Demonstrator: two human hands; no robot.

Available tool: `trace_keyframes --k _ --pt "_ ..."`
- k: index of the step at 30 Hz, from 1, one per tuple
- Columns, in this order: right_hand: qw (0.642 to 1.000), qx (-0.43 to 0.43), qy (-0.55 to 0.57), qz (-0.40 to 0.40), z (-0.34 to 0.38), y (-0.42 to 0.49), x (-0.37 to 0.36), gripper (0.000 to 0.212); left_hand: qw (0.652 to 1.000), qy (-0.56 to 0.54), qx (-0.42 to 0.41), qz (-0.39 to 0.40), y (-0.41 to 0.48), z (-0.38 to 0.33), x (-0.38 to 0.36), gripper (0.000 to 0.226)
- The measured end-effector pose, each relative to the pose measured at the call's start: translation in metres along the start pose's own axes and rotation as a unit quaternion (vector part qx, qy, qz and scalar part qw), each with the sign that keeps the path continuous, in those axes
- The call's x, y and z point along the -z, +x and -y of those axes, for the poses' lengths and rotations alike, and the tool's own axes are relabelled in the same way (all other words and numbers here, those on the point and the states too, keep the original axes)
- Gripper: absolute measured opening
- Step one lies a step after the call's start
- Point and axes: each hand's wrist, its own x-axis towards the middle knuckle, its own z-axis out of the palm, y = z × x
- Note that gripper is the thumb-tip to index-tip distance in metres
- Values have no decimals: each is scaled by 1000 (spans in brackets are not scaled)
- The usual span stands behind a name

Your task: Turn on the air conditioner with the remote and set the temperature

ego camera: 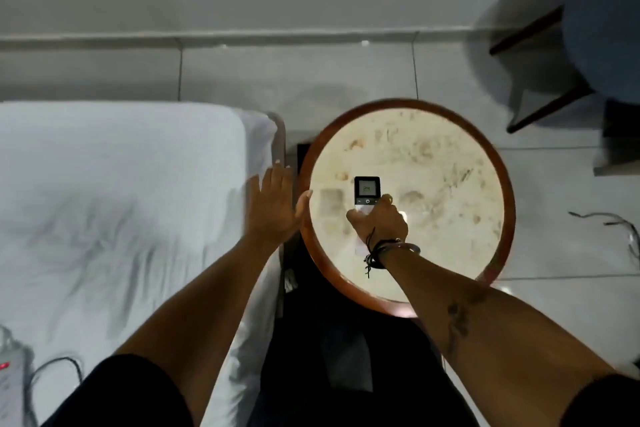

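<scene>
Two hands were out over the scene. Starting at nine o'clock, the white bed (114, 191) filled that side, with a power strip (10, 378) and its dark cable at seven o'clock on the sheet. Next came the left hand (273, 204), spread flat and wide, gripping nothing, thumb just at the wooden rim of the round side table (498, 163). Centre frame, the right hand (379, 224) was wrapped round the lower half of the white remote (367, 191), low over the pale tabletop; whether it rested on the top or was just clear of it, I couldn't tell. The screen seemed to read 24, a touch blurred, with a power button below it and the thumb beside that row. Cord bracelets (377, 255) hung at the wrist.

My read: the remote needed lifting clear and aiming at the unit, which wasn't in view, and the thumb should stay free of the grip to work the small keys without double presses.

Further right, a blue chair (588, 28) sat at two o'clock and loose wires (620, 229) lay on the tiles at three. Nothing on the table blocked the lift.
</scene>
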Motion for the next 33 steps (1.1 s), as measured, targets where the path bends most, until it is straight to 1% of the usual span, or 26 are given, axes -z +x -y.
trace_keyframes --k 3,6,9,11,13,15,19,23,24,27,29,30,33 --pt "999 -11 -23 27 -17 13 -35 61 999 -4 -4 41 -10 3 -42 65" --pt "998 -32 -46 43 -23 26 -59 56 998 -23 8 60 -15 7 -68 63" --pt "994 -46 -70 77 -31 35 -82 51 996 -32 12 87 -19 11 -94 64" --pt "990 -51 -100 85 -35 40 -97 51 994 -36 17 101 -16 14 -108 64" --pt "987 -40 -133 84 -34 45 -101 56 994 -40 16 103 -12 15 -111 65" --pt "985 -35 -143 92 -32 55 -108 58 994 -41 21 98 -1 17 -113 65" --pt "982 -35 -146 111 -32 62 -106 56 995 -37 21 93 8 12 -107 66" --pt "981 -47 -128 134 -37 59 -103 52 993 -45 28 101 3 3 -108 66" --pt "980 -46 -130 142 -36 59 -100 50 991 -50 38 116 5 0 -104 66" --pt "972 -4 -170 163 -27 56 -77 52 993 -51 27 105 9 -3 -83 63" --pt "968 22 -192 161 -12 58 -55 51 994 -36 10 102 21 -3 -59 62" --pt "967 45 -201 148 2 62 -38 49 995 -33 11 95 31 -4 -38 62" --pt "964 142 -209 86 46 68 15 51 999 -37 -15 29 53 -7 18 62"
